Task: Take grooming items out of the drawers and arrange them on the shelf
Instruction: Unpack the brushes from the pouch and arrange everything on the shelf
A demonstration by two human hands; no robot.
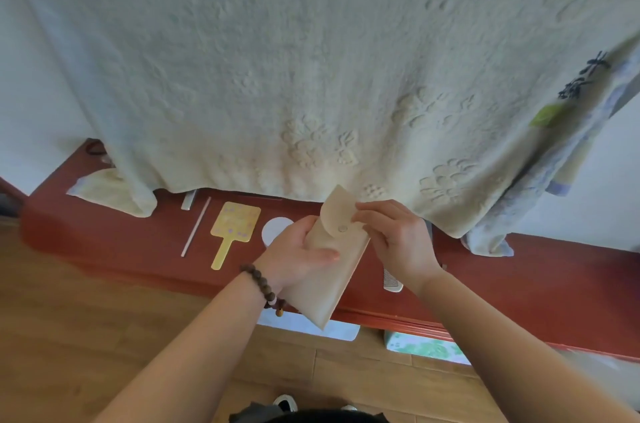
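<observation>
A long beige pouch with a snap button is held above the red shelf. My left hand grips the pouch body from the left. My right hand pinches the raised flap at its right edge. On the shelf lie a yellow hand mirror, a thin white stick, a small grey bar, a round white item partly hidden by my left hand, and a white comb under my right wrist.
A large cream embossed towel hangs over the shelf's back. A patterned cloth hangs at the right. Below the shelf edge an open drawer shows a white item and a green patterned box. Wooden floor lies beneath.
</observation>
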